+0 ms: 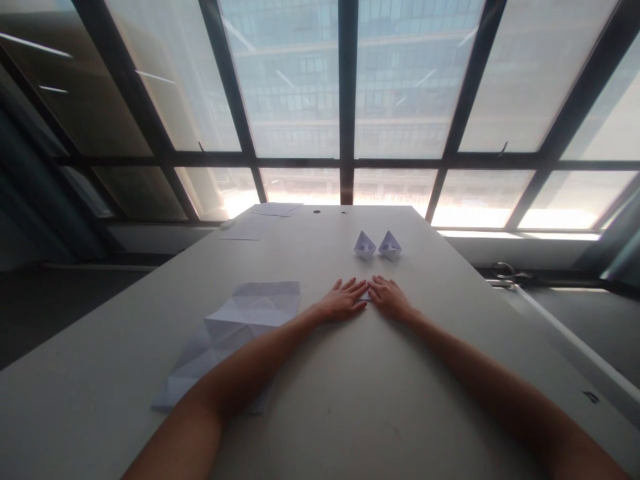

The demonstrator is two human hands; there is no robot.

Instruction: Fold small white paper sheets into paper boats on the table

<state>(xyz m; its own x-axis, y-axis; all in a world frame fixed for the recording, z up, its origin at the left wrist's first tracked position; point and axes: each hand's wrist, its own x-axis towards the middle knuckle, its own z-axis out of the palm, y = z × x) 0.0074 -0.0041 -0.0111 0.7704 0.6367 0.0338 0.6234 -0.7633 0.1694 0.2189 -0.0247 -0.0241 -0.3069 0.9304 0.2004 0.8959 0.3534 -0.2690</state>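
Paper piece [366,295], small and white, lies mid-table, pressed flat between a person's two hands. From left: a creased sheet [250,313], the left hand [343,300] flat with fingers extended, the right hand [390,298] likewise; beyond, two folded paper boats [377,245] on the grey table [350,387].

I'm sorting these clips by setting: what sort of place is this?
Probably an office or studio room: a long pale table stands against tall dark-framed windows facing another building, with loose paper sheets and two folded paper boats on it.
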